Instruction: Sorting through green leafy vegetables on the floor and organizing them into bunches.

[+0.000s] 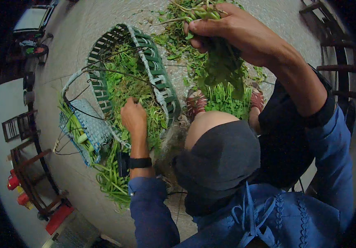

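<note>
My right hand [218, 28] is closed around a bunch of leafy greens [223, 66], stems and roots at the top, leaves hanging down. My left hand [133, 114] reaches into a green and white woven strap basket [162, 80] and touches the loose greens [125, 68] inside; its fingertips are hidden, so whether it grips any cannot be told. A heap of greens and trimmings [178, 40] lies on the floor beyond the basket. Between my feet stands a bundle of leafy greens [227, 100], stems upward.
A light blue woven basket [94, 124] with long green stalks stands left of the big basket, its thin handles sticking out. More long green stems [113, 179] lie on the floor by my left forearm. Wooden chairs [32, 176] are at the far left, further furniture [339, 68] at the right.
</note>
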The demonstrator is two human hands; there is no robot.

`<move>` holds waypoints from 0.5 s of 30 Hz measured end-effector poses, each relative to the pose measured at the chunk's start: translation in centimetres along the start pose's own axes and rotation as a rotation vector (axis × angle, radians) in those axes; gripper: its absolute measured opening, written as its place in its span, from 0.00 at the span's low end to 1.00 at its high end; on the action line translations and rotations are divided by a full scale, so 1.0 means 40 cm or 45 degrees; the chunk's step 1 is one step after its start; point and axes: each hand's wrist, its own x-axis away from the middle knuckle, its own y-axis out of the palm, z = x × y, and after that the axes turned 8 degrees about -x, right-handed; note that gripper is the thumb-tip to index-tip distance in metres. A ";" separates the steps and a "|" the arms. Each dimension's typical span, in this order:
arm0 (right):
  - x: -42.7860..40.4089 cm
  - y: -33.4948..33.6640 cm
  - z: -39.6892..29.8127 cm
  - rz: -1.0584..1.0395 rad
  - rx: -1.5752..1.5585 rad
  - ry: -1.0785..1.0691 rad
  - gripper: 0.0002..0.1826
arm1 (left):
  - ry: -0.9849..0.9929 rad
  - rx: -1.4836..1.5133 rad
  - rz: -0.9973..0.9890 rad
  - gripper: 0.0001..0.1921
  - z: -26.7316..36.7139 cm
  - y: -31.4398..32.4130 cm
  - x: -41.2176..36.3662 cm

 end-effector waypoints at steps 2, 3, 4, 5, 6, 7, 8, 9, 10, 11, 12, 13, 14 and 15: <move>0.002 0.004 -0.009 -0.013 0.010 0.074 0.17 | 0.015 0.044 0.054 0.09 -0.027 -0.012 0.006; 0.001 0.007 -0.007 -0.008 -0.006 0.075 0.17 | 0.023 0.216 0.099 0.08 -0.038 -0.015 0.010; 0.001 0.009 -0.005 -0.004 -0.021 0.076 0.17 | 0.030 0.388 0.145 0.08 -0.049 -0.017 0.014; 0.001 0.008 -0.003 -0.003 -0.020 0.076 0.17 | 0.055 0.410 0.246 0.07 -0.049 -0.031 0.019; 0.001 0.007 -0.001 0.002 0.022 0.058 0.17 | 0.054 0.412 0.246 0.07 -0.050 -0.046 0.028; 0.001 0.007 0.002 0.007 0.063 0.040 0.17 | 0.035 0.632 0.241 0.07 -0.041 -0.080 0.039; 0.005 0.007 0.006 0.006 0.064 0.042 0.17 | 0.015 0.853 0.233 0.08 -0.038 -0.096 0.047; 0.014 0.007 0.011 0.013 -0.004 0.013 0.17 | 0.099 0.961 0.255 0.08 -0.051 -0.081 0.046; 0.022 0.008 0.004 0.017 -0.070 -0.027 0.17 | 0.096 0.961 0.264 0.08 -0.064 -0.075 0.048; 0.026 0.006 -0.005 0.014 -0.067 -0.033 0.17 | 0.076 0.936 0.212 0.08 -0.073 -0.067 0.050; 0.028 0.006 -0.017 0.008 0.000 0.002 0.17 | 0.050 0.902 0.161 0.08 -0.093 -0.057 0.054; 0.029 0.008 -0.025 0.003 0.068 0.037 0.17 | 0.013 0.872 0.052 0.09 -0.122 -0.040 0.051; 0.024 0.012 -0.020 0.007 0.071 0.041 0.17 | 0.015 0.876 0.048 0.09 -0.131 -0.039 0.049; 0.015 0.018 -0.013 0.023 -0.005 0.115 0.17 | 0.016 0.771 0.019 0.10 -0.140 -0.039 0.051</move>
